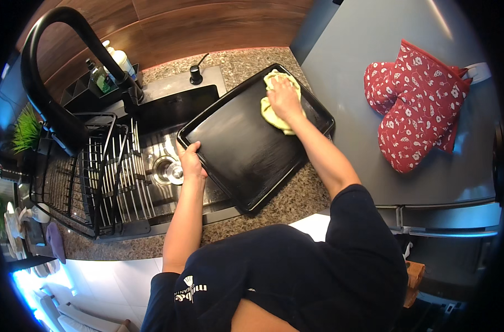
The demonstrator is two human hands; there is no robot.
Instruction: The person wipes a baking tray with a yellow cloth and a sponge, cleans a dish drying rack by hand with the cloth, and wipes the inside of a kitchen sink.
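A black rectangular baking tray (239,137) with a raised rim lies tilted across the sink's right side and the granite counter. My left hand (191,161) grips its left edge, with the thumb over the rim and the other fingers mostly hidden beneath. On the tray's far right part, my right hand (283,98) presses a crumpled yellow-green cloth (275,117) flat to the surface. The tray looks wet, with streaks toward its near right side. Behind and below it is the sink (177,103), where a round metal drain strainer (175,172) shows left of the tray.
A black gooseneck faucet (54,16) arches at the left over a black dish rack (69,186) and a roll-up drying rack (127,178). Bottles (98,76) stand in a caddy behind. Red patterned oven mitts (420,108) hang on the grey appliance side (343,83) at right.
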